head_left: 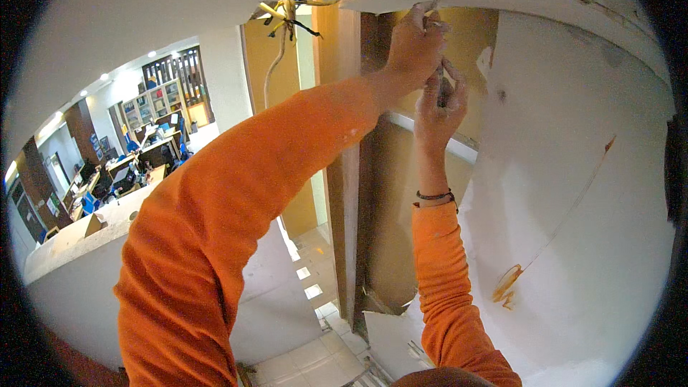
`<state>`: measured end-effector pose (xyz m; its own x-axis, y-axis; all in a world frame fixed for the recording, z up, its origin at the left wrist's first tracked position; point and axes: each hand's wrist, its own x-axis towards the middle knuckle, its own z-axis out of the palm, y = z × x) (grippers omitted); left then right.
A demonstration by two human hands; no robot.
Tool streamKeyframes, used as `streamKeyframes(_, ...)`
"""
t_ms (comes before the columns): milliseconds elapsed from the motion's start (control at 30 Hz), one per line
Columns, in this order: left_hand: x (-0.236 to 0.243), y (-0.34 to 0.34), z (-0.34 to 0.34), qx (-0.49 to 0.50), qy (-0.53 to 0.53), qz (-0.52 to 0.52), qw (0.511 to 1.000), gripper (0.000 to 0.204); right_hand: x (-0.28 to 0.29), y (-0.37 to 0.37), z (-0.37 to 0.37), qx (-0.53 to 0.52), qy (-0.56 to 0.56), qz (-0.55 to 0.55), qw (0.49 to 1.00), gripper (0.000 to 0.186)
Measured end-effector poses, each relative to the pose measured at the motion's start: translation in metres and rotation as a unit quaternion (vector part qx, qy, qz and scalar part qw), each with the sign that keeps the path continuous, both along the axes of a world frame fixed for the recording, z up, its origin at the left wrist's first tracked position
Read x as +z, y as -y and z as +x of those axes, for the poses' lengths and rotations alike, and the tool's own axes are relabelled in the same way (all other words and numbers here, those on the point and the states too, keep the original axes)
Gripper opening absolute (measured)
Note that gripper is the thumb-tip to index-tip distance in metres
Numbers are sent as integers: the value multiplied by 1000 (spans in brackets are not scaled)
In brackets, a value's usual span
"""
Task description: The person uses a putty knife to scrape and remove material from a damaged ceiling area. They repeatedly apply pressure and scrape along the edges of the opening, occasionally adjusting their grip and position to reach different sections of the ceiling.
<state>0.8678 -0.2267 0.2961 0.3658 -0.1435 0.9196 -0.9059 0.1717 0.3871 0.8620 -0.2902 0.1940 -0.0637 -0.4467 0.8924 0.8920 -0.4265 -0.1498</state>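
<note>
Both my arms, in orange sleeves, reach up to the broken lower edge of a white ceiling board [380, 0]. My left hand [417, 46] is highest, its fingers closed at that edge on something too small to make out. Just below it my right hand [441, 104], with a dark bracelet at the wrist, is closed round a small grey object [443, 80], perhaps a tool. Left of my hands, yellow and black wires [285, 18] and a cable hang from the opening. Behind them is a brown recessed panel [473, 64].
A white wall panel [573, 172] with an orange scrawl stands at the right. A wooden post [347, 208] runs down the middle. At the left, a low partition [79, 247] fronts an office with desks [158, 140] and shelves. Broken board [387, 340] lies low by the tiled floor [301, 358].
</note>
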Motion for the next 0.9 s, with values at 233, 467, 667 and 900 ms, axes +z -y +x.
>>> streamKeyframes(233, -2, -1, 6, 29, -4, -15, 999, 29, -1, -12, -19, 79, -63, 33, 994, 27)
streamKeyframes(467, 14, -7, -16, 64, -2, -62, 996, 31, -10, 0, -24, 79, -94, 21, 992, 26)
streamKeyframes(667, 4, -2, 4, 114, 23, 19, 993, 27, -26, -1, -19, 91, -91, 44, 991, 28)
streamKeyframes(900, -2, -2, -14, 68, -63, -19, 996, 22, -28, 0, -16, 90, -111, 40, 989, 30)
